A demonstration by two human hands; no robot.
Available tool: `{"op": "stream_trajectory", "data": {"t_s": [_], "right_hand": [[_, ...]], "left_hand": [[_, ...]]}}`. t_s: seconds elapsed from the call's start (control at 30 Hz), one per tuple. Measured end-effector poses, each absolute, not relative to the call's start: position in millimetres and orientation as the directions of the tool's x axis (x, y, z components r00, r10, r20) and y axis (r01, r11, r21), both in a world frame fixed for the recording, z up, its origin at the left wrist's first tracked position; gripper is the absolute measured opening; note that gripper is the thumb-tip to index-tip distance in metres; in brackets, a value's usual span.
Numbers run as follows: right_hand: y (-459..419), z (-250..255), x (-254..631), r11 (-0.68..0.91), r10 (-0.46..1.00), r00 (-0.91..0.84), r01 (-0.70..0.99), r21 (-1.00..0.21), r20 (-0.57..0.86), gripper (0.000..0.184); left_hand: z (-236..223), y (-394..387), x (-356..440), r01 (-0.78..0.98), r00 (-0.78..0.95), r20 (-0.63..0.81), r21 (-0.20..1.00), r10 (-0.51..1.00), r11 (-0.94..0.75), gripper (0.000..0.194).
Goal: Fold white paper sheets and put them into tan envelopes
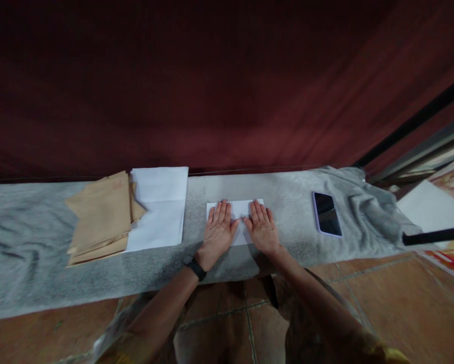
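Observation:
A folded sheet of white paper lies on the grey cloth in front of me. My left hand rests flat on its left part, fingers stretched forward. On its right part lies my right hand, palm down with the fingers extended. The two thumbs point toward each other near the paper's middle. Both hands cover much of the sheet, so its folds underneath are hidden. A black band is around my left wrist.
Brown envelopes are piled at the left, partly over a stack of white paper. A phone in a purple case lies right on the grey cloth. A dark red curtain hangs behind. Black bars stand at right.

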State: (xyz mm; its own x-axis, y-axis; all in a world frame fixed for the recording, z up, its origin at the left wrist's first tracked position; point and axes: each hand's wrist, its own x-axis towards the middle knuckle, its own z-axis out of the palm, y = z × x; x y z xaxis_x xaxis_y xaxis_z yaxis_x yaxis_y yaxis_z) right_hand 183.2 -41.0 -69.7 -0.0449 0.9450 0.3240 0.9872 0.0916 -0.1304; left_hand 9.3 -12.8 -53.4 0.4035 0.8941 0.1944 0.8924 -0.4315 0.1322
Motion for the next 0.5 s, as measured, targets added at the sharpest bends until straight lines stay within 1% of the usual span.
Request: {"op": "stream_trajectory", "data": {"t_s": [0.2,0.5], "right_hand": [[-43.7,-70.6,197.6,0.048,0.946,-0.007,0.992,-0.119,0.323,0.063],[-49.0,-63.2,212.2,-0.061,0.976,0.076,0.995,-0.079,0.204,0.065]], "left_hand": [[-56.6,-11.6,-3.3,0.915,0.367,0.198,0.098,0.909,-0.391,0.066],[-54.7,-12.4,-15.9,0.936,0.319,0.167,0.101,0.933,-0.338,0.068]]}}
